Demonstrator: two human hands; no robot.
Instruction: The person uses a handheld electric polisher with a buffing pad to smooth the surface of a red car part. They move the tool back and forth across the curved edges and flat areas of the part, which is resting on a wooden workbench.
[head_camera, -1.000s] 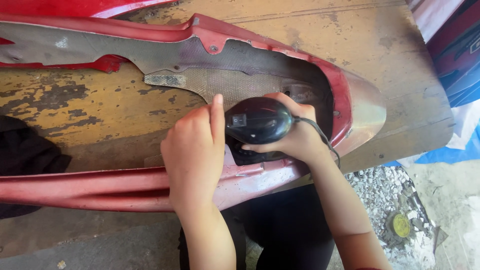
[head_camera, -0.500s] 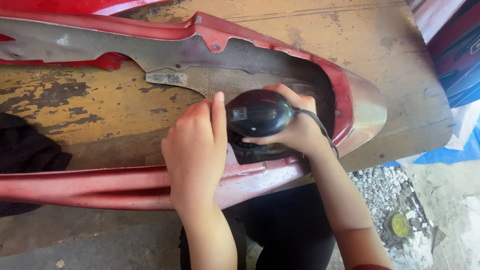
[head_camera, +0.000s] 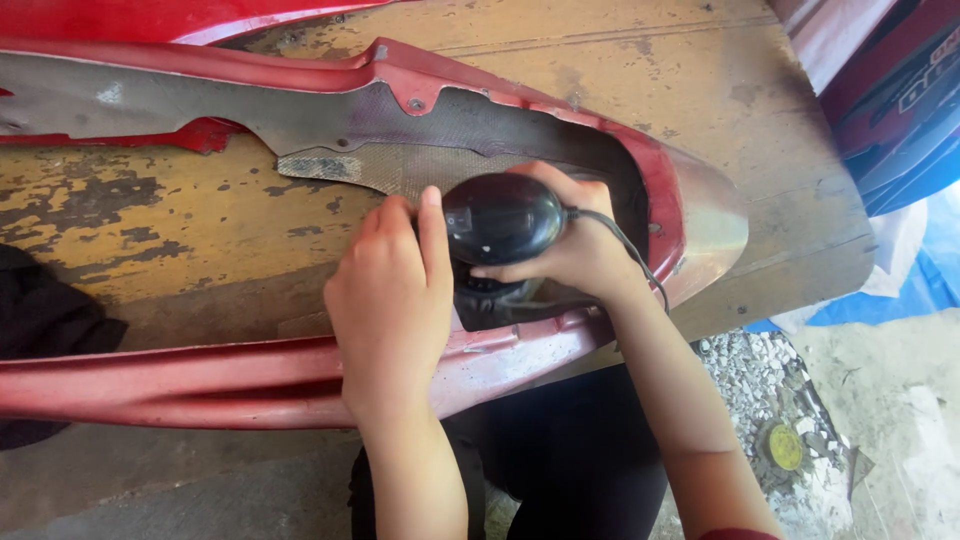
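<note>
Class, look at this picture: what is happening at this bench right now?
A person leans over a worn wooden bench on which a long red body panel lies with its grey inner side up. The right hand grips a rounded black power sander, its cord trailing over the wrist, pressed inside the panel's curved end. The left hand rests flat on the panel beside the tool, its fingers against it. A dark cloth lies at the left edge.

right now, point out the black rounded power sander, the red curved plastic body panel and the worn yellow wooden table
black rounded power sander (head_camera: 503, 218), head view, on its domed top
red curved plastic body panel (head_camera: 200, 385), head view, on its near lower rail
worn yellow wooden table (head_camera: 150, 250), head view, on bare chipped paint
</note>
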